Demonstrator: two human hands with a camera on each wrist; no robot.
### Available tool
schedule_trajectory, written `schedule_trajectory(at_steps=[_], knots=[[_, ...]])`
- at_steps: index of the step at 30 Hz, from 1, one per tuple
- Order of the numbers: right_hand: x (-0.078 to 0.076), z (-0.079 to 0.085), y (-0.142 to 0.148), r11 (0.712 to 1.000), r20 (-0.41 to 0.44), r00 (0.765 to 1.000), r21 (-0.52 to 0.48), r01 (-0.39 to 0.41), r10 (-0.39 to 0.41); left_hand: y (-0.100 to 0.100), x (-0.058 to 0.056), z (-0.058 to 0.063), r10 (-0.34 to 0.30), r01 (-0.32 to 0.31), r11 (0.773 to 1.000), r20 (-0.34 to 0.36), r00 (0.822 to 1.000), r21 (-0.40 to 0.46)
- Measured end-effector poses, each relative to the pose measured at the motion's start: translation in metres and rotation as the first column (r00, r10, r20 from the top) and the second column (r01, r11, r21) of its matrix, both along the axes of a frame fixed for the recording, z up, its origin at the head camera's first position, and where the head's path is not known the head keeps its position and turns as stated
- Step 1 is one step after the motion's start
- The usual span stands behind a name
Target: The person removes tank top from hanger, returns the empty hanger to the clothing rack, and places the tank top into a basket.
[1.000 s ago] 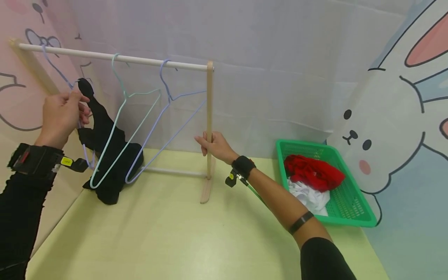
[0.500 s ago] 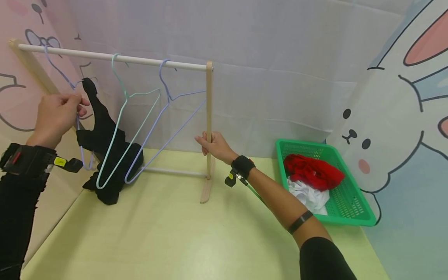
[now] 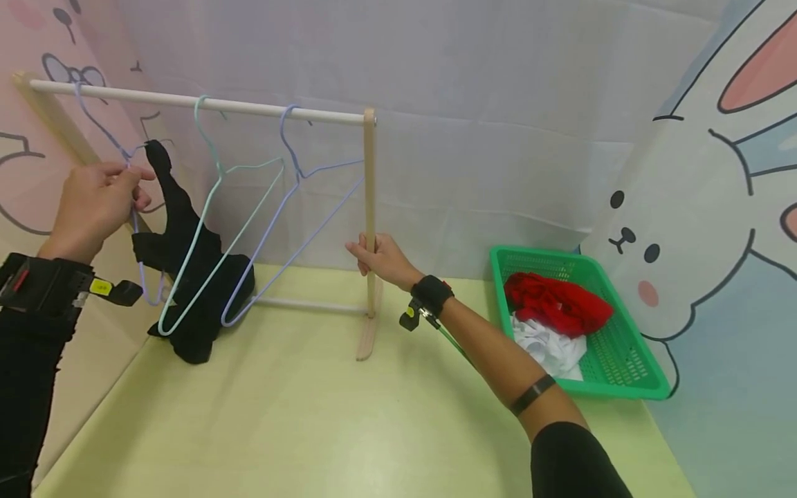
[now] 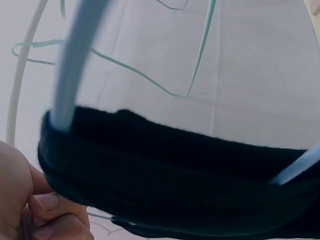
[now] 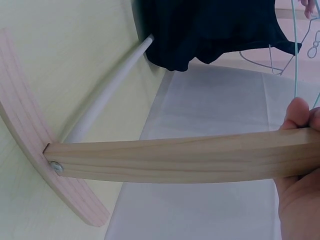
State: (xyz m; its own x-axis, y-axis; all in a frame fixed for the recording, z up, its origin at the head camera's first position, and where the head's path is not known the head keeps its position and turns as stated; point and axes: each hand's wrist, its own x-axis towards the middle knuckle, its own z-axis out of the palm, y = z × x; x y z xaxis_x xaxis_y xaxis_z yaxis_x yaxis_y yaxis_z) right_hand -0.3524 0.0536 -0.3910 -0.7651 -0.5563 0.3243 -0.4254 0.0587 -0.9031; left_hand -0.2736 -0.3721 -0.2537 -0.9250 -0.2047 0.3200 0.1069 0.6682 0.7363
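A purple clothes hanger [image 3: 102, 123] hangs at the left end of the white rail, with a black garment [image 3: 187, 235] partly on it. My left hand [image 3: 99, 200] holds this hanger below its neck, fingers curled. In the left wrist view, the black cloth [image 4: 165, 175] wraps round the hanger, and my left hand [image 4: 50, 210] is at its lower left corner, partly hiding the grip. My right hand [image 3: 386, 261] grips the rack's upright wooden post [image 3: 370, 187]. The right wrist view shows fingers and thumb round the post [image 5: 175, 157].
A mint hanger [image 3: 198, 228] and another purple hanger [image 3: 261, 256] hang on the rail [image 3: 249, 107], in front of part of the garment. A green basket [image 3: 623, 360] holds red cloth [image 3: 557, 304] and white cloth [image 3: 548, 349] on the right. The pale yellow table [image 3: 299, 415] lies below.
My left hand has shifted slightly left. The black garment's upper strap has moved a little right, away from the fingers. The mint hanger swings slightly; my right hand stays on the post.
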Motion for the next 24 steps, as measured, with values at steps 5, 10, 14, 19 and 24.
schedule_trajectory(at_steps=[5,10,14,19,24], knots=[[0.001,-0.001,0.000,1.000,0.008,1.000,-0.007,0.000,0.000,0.002,0.002,0.001,0.026,-0.025,0.997,0.017,1.000,-0.076],[0.000,0.000,0.000,1.000,0.010,1.000,-0.003,0.014,-0.014,0.006,0.002,0.002,0.050,-0.048,0.993,0.017,0.999,-0.109],[0.000,0.000,0.000,1.000,-0.008,1.000,-0.006,0.028,-0.028,0.008,0.003,0.006,0.080,-0.079,0.987,0.004,0.997,-0.140],[0.000,-0.001,-0.001,1.000,-0.005,1.000,-0.007,0.024,-0.024,0.004,0.008,0.012,0.077,-0.076,0.979,0.000,0.997,-0.187],[0.000,-0.001,-0.001,0.999,-0.001,0.999,0.006,0.038,-0.038,0.001,0.012,0.018,0.073,-0.075,0.975,-0.017,0.997,-0.209]])
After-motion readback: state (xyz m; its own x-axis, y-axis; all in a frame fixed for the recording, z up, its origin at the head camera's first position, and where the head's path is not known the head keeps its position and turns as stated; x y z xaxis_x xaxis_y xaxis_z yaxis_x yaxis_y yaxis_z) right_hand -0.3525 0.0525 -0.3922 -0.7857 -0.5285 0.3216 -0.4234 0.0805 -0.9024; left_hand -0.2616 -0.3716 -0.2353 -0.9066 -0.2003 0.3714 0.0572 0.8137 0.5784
